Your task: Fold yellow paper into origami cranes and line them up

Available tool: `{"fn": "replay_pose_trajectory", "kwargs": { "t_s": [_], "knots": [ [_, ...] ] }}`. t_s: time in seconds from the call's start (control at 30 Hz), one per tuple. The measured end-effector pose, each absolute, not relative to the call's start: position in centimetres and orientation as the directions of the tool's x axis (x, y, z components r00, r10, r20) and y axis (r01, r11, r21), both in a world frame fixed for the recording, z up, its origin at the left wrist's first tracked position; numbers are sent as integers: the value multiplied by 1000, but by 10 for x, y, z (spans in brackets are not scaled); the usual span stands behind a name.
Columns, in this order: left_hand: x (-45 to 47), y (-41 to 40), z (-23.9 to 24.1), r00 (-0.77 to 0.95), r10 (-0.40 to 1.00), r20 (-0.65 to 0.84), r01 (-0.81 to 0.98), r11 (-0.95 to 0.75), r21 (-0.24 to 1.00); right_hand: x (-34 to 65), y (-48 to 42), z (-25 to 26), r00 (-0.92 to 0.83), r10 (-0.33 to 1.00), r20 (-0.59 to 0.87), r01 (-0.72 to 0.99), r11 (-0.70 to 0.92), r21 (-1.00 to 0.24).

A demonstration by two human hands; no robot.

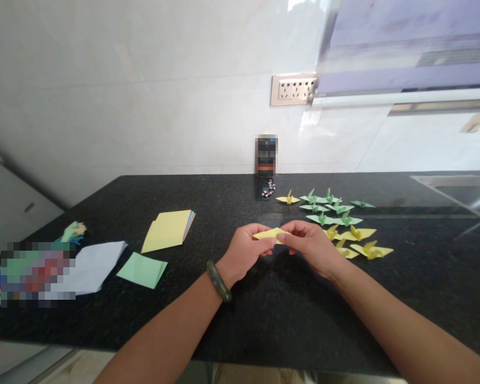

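Between my two hands, just above the dark countertop (240,320), is a piece of folded yellow paper (272,233). My left hand (248,250), below a dark green bangle (219,281), pinches its left part with the thumb on top. On the other side my right hand (308,245) grips the right part, thumb and fingers closed. The fingers partly cover the paper. Beside my right hand lie several yellow paper cranes (371,249), some partly hidden by it. Behind these sit several green paper cranes (322,219) and one more yellow crane (288,198).
A stack of coloured paper (166,230), yellow on top, lies to the left. Nearer are a folded green sheet (142,270), white paper (100,266) and a blurred colourful packet (36,274). A phone (266,156) with a beaded strap leans against the wall below a socket panel (292,89).
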State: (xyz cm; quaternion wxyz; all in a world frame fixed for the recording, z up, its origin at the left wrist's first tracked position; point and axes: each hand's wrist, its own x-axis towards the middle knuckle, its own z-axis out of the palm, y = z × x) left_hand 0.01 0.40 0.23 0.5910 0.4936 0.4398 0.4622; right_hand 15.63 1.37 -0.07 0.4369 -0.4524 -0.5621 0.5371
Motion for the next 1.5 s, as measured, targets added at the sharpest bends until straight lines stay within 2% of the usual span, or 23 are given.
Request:
{"fn": "replay_pose_trajectory", "kwargs": {
  "t_s": [0.17, 0.37, 0.57, 0.63, 0.7, 0.8, 0.9, 1.03, 1.2, 1.33, 1.5],
  "knots": [
    [-1, 7, -2, 169, 986, -8, -251, 51, 967, 151, 9, 0, -229, 973, -19, 81, 0, -997],
    [-1, 6, -1, 218, 974, -59, -374, 139, 917, 147, 7, -7, -286, 957, -44, 101, -15, -995],
    [-1, 6, -1, 147, 989, -20, -100, 35, 994, 147, 6, -7, -244, 968, 52, 209, 105, -972],
    [-1, 5, -2, 147, 989, -22, -89, 35, 995, 146, 5, -5, -262, 965, 20, 189, 71, -979],
    [-2, 5, -2, 183, 982, -53, -163, 83, 983, 145, 4, -4, -260, 966, -19, 119, 13, -993],
    [-2, 5, -1, 296, 952, -73, -296, 164, 941, 143, 5, -3, -184, 982, -44, 8, -43, -999],
    [-2, 6, -1, 361, 931, -58, -327, 185, 927, 143, 7, -3, -145, 987, -63, -7, -65, -998],
    [-1, 7, -4, 268, 962, -53, -191, 107, 976, 145, 8, -5, -158, 987, -13, 170, 14, -985],
    [-2, 6, -6, 125, 990, 71, 117, -86, 989, 148, 6, -9, -126, 971, 204, 449, 240, -861],
    [0, 2, -6, 150, 974, 172, 239, -205, 949, 148, 4, -10, -114, 938, 327, 608, 326, -724],
    [1, 1, -9, 175, 951, 255, 321, -299, 899, 146, 3, -8, -147, 915, 376, 713, 362, -601]
  ]
}}
